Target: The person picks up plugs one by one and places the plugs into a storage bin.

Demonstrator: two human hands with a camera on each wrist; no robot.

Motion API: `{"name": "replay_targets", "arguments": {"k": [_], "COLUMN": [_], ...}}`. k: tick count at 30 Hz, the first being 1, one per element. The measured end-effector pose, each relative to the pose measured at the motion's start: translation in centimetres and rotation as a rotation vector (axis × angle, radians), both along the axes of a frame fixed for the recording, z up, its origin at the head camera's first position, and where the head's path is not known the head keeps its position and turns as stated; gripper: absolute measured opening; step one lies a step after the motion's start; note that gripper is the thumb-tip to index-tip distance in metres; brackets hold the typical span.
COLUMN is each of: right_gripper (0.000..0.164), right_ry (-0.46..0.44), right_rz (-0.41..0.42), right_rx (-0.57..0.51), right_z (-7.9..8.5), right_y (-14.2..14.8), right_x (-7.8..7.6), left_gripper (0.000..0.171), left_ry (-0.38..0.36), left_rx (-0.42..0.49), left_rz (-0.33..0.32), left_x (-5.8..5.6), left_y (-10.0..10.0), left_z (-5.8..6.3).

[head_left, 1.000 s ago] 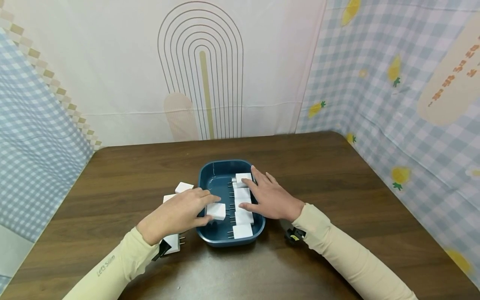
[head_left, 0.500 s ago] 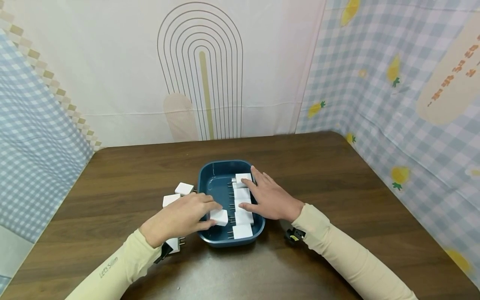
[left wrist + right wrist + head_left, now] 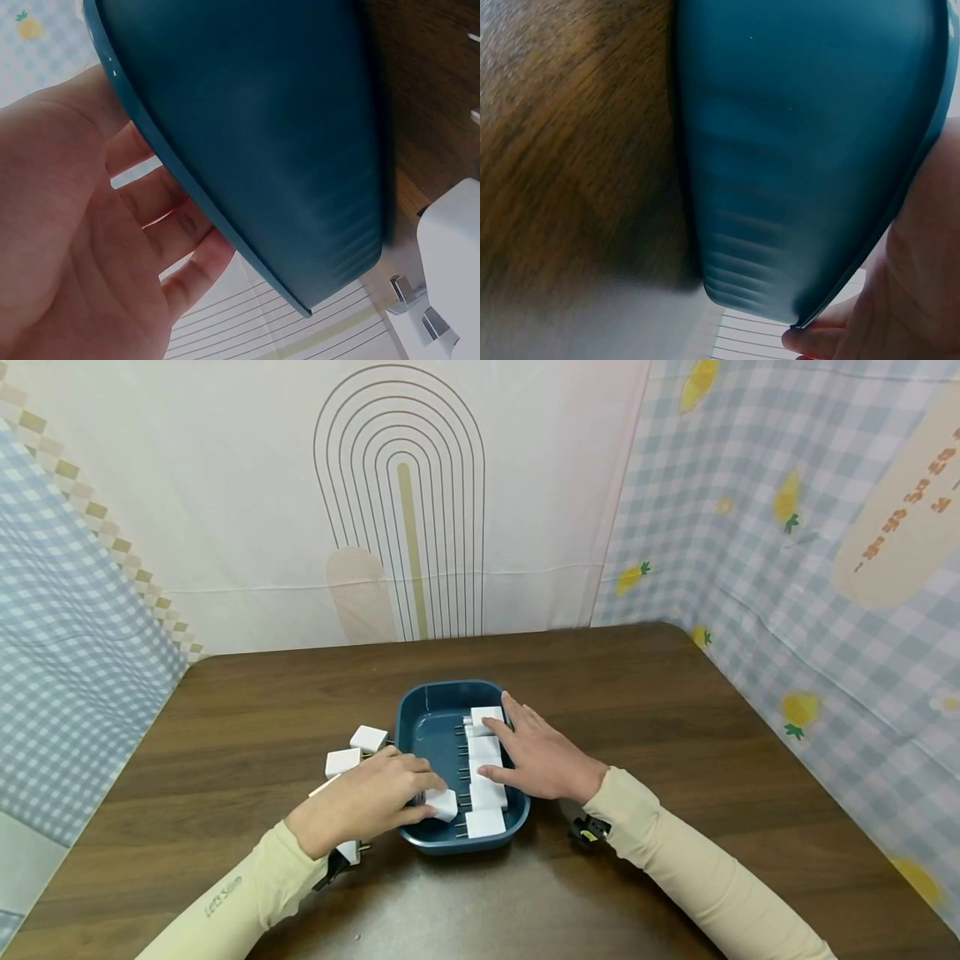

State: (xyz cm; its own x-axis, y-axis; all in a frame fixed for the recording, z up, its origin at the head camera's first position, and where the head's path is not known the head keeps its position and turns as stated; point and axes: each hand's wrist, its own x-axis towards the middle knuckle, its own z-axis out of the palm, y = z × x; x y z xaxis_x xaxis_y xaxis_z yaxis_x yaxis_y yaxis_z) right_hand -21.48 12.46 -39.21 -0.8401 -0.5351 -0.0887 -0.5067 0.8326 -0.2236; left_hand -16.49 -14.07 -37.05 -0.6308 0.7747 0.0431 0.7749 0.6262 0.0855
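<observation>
A dark blue tray (image 3: 431,735) stands mid-table; its outer wall (image 3: 262,142) fills the left wrist view. Reaching over its left rim, my left hand (image 3: 375,802) pinches a white plug adapter (image 3: 444,806) low inside the tray, prongs toward the right. Several more white adapters (image 3: 486,823) form a column along the tray's right side, prongs pointing left. My right hand (image 3: 543,760) rests over the right rim with spread, fairly straight fingers, thumb and one finger on adapters in that column. In the left wrist view the pinched adapter is hidden behind the tray wall.
Several loose white adapters (image 3: 368,739) lie on the wooden table (image 3: 600,693) left of the tray, some partly under my left forearm. A patterned cloth (image 3: 540,510) hangs behind the table, and a checked one (image 3: 750,552) on the right.
My left hand has moved the adapter slightly toward me and right, lower within the tray, beside the column's near end. The right hand stays put.
</observation>
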Motion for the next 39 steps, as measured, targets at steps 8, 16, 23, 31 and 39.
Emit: {"name": "replay_targets", "arguments": {"k": [8, 16, 23, 31, 39], "right_gripper": [0.080, 0.080, 0.080, 0.080, 0.080], "right_ry": [-0.010, -0.012, -0.004, -0.001, -0.009], "right_rz": [-0.003, -0.003, 0.001, 0.003, -0.002], "right_rx": [0.002, -0.002, 0.001, 0.000, -0.004], "right_z": [-0.04, -0.01, -0.08, -0.12, -0.05], "right_y": [0.00, 0.01, -0.01, -0.19, -0.15], "right_x": [-0.08, -0.01, -0.05, -0.11, -0.08], "left_gripper": [0.029, 0.030, 0.029, 0.026, 0.025], "left_ry": [-0.002, -0.034, -0.062, -0.066, -0.102], "left_rx": [0.005, 0.007, -0.011, -0.026, -0.041], "left_rz": [-0.014, -0.013, -0.002, 0.002, 0.048], "left_x": [0.03, 0.01, 0.11, 0.23, 0.31], "left_y": [0.05, 0.18, 0.41, 0.48, 0.91], "left_z": [-0.15, -0.37, -0.33, -0.31, 0.08]}}
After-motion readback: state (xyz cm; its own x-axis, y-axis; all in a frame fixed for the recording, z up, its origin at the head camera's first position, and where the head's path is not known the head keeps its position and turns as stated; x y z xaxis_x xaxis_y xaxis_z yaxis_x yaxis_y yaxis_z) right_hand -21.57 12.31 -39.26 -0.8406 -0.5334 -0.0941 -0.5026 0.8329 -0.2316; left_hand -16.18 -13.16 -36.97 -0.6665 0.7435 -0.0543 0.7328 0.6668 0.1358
